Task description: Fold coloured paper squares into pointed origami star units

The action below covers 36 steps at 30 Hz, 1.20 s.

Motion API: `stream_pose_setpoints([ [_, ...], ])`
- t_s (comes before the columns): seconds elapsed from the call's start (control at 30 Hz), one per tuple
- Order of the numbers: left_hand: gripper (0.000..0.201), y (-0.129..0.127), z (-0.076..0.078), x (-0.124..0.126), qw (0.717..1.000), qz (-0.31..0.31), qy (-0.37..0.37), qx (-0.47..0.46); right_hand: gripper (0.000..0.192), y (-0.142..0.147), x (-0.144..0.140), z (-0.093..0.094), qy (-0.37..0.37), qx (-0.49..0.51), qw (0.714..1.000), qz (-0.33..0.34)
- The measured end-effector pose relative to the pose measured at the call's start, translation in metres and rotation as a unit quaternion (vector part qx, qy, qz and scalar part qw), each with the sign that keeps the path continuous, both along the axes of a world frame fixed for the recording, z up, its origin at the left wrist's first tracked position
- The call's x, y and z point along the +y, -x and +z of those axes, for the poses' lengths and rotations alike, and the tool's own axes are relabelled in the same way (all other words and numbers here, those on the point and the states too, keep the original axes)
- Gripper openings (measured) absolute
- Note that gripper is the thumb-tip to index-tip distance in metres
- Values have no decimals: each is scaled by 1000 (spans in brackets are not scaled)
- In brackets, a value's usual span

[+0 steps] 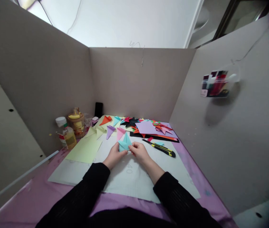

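Observation:
A folded teal paper piece (124, 144) with a pointed tip is held over a white cutting mat (82, 172). My left hand (114, 155) pinches its lower left edge. My right hand (139, 151) pinches its right edge. Both arms wear black sleeves. Just behind the teal piece lie a pink folded piece (120, 133) and a purple folded piece (110, 131).
A yellow-black utility knife (162, 148) lies right of my hands. A pile of coloured sheets and folded shapes (152, 128) sits at the back. A light green sheet (85, 149), glue bottle (66, 135) and jar (76, 123) are at left. Cardboard walls enclose the pink table; a marker holder (216, 84) hangs right.

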<state>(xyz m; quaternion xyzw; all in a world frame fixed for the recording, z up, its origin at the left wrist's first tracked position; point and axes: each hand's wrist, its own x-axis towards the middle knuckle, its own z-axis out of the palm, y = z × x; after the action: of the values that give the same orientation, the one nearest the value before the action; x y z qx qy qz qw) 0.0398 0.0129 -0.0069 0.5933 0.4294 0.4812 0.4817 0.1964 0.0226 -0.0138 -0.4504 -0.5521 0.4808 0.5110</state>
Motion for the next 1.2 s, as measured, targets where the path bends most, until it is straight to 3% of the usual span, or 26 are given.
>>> stream_pose_setpoints([
  [0.13, 48, 2, 0, 2, 999, -19, 48, -14, 29, -8, 7, 2, -6, 43, 997, -66],
  [0.4, 42, 10, -5, 9, 998, 36, 53, -25, 32, -24, 17, 2, 4, 123, 981, -148],
  [0.57, 31, 8, -10, 13, 998, 39, -44, -12, 33, -18, 15, 2, 11, 140, 978, -155],
  [0.8, 24, 7, -9, 9, 983, 54, -159, 79, 36, -4, 8, 5, 69, 204, 967, -134],
  [1.2, 24, 6, -5, 7, 980, 125, -148, 42, 33, 0, 6, 4, 56, 246, 960, -120],
])
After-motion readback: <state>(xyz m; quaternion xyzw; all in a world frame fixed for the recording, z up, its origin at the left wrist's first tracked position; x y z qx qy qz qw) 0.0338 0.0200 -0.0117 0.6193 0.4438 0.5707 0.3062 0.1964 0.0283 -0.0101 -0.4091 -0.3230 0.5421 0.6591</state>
